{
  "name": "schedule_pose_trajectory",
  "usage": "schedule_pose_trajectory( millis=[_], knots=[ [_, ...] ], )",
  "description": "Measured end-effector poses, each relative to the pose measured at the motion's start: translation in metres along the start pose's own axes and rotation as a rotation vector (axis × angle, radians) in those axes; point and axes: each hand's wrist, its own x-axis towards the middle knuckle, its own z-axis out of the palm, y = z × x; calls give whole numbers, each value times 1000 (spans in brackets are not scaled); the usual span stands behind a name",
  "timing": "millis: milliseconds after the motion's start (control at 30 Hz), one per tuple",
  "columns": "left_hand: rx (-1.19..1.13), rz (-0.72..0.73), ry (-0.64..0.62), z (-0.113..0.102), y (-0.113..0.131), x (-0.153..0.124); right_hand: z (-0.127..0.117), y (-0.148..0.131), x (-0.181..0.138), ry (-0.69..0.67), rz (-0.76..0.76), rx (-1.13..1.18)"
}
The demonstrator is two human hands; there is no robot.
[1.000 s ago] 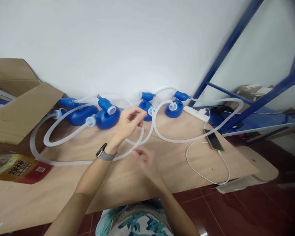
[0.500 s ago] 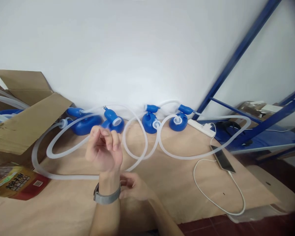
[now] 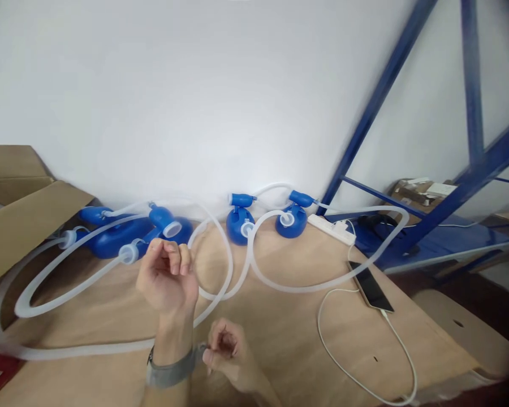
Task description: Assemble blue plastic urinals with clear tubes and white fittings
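My left hand (image 3: pixel 169 282) is raised palm up, its fingers curled in with nothing visible in them. A grey watch strap (image 3: pixel 172 370) wraps that wrist. Just right of the wrist, my right hand (image 3: pixel 231 353) pinches the strap's loose end between thumb and fingers. The watch face is out of sight, on the far side of the wrist. Beyond my left hand stands a blue round-bodied container with an open-mouthed neck (image 3: pixel 163 219). A translucent hose (image 3: pixel 212 311) passes behind my left wrist.
Two more blue containers (image 3: pixel 240 225) stand by the wall, joined to looping hoses. An open cardboard box (image 3: pixel 34 226) is at left. To the right are a white power strip (image 3: pixel 331 229), a phone (image 3: pixel 371 288) on a white cable, and a blue metal frame (image 3: pixel 365 124).
The view has shifted, so the table items sit farther left and lower. My right hand has drawn away from my left wrist, pulling the strap end out to the right.
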Motion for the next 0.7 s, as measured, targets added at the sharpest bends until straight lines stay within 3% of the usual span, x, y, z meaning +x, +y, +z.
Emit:
schedule_pose_trajectory(
  millis=[133,400,500,600,700],
  knots=[
    [60,-11,-58,13,-12,-5,-3,-11,-4,-61,93,-153],
    [212,114,-74,27,-40,-7,-12,-4,2,209,-33,-306],
    [324,256,-107,24,-48,-3,-16,-3,-2,264,-96,-450],
    [472,441,-175,10,-53,7,-17,-12,-14,229,-152,-542],
    [874,695,-368,-15,-55,22,-18,-31,-33,107,-90,-535]
  ],
)
